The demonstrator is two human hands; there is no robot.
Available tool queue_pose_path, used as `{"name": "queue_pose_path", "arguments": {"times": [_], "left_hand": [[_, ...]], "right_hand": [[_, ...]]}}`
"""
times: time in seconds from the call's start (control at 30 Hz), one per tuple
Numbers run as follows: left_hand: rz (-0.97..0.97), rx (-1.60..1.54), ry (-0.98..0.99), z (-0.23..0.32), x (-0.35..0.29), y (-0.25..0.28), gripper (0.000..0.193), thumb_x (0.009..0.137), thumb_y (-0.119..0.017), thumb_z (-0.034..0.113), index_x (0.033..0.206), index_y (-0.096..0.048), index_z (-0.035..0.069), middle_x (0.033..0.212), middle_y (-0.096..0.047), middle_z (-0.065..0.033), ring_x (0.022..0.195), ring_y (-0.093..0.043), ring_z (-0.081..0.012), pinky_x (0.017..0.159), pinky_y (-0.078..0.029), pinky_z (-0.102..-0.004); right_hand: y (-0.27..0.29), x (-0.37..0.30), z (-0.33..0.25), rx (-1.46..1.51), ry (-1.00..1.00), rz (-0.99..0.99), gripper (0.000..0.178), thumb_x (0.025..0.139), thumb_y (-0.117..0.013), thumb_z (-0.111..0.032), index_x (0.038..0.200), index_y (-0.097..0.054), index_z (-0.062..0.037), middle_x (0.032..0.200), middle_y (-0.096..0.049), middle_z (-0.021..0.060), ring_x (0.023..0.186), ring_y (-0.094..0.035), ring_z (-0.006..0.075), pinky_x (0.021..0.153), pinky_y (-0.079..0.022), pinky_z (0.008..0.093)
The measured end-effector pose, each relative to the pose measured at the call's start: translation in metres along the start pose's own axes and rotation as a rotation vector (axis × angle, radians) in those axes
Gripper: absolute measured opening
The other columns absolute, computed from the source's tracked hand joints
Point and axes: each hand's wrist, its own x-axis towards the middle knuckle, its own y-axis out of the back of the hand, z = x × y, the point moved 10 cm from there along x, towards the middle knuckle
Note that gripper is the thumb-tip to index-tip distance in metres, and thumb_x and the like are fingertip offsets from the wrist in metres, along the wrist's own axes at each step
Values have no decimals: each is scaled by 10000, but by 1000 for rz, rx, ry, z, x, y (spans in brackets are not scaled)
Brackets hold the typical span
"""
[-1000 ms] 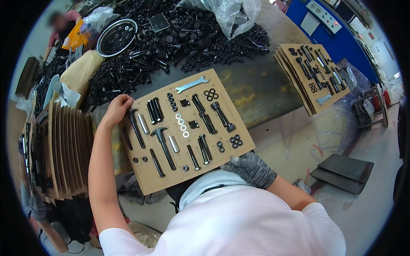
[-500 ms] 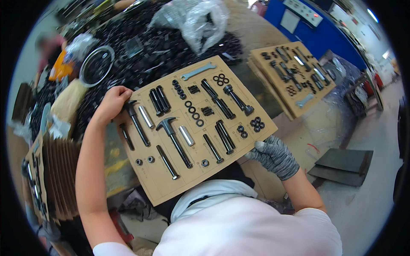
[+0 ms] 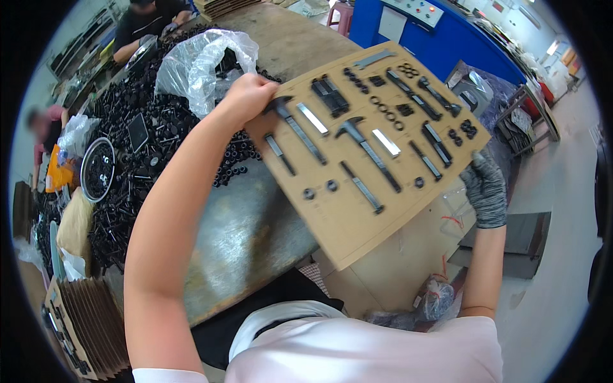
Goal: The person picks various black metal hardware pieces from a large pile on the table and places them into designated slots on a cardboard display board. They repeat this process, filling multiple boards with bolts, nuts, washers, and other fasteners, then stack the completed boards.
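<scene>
My left hand (image 3: 250,99), right hand (image 3: 486,190) grip tan board (image 3: 338,237) — tilted, black bolts (image 3: 362,187) | table edge (image 3: 252,284) below left | floor (image 3: 557,191) beyond right

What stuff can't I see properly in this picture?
In the head view:
Right hand: some fingers are hidden behind the cardboard board.
The board's back: it faces away.
Tiny marks on the board's front: too small and blurred.
Pile of black bolts and nuts: partly hidden behind the left forearm.
Co-worker in dark clothes: head cut off by the top edge.
</scene>
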Motion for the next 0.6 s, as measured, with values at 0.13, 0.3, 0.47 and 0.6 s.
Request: {"name": "queue_pose_path", "arguments": {"times": [0.13, 0.3, 0.47, 0.6], "left_hand": [[53, 60, 42, 13, 46, -48, 302, 822, -615, 273, 928, -733, 16, 924, -701, -228, 906, -678, -361, 817, -511, -414], [-36, 57, 169, 16, 61, -87, 271, 819, -584, 182, 945, -712, -21, 1013, -686, -242, 1008, -654, -370, 874, -498, -402], [-1, 111, 211, 13, 66, -98, 251, 771, -585, 88, 968, -714, 0, 1045, -684, -228, 1038, -651, -354, 886, -503, -391], [37, 211, 200, 14, 73, -104, 250, 811, -613, 161, 968, -719, -3, 1059, -683, -224, 1021, -655, -355, 867, -517, -412]], "right_hand": [[66, 45, -15, -217, 155, 101, 285, 929, -616, -133, 1181, -608, -2, 1081, -680, 117, 937, -689, 195, 765, -605, 281], [114, 88, 11, -148, 70, 118, 278, 945, -611, -121, 1190, -600, 10, 1113, -659, 113, 975, -663, 180, 786, -596, 264], [141, 109, 22, -260, 73, 89, 293, 956, -603, -123, 1210, -583, 21, 1152, -630, 109, 1051, -620, 172, 856, -564, 262], [151, 120, 33, -527, 206, 37, 290, 942, -600, -64, 1219, -583, 20, 1221, -608, 122, 1131, -588, 199, 969, -504, 304]]}}
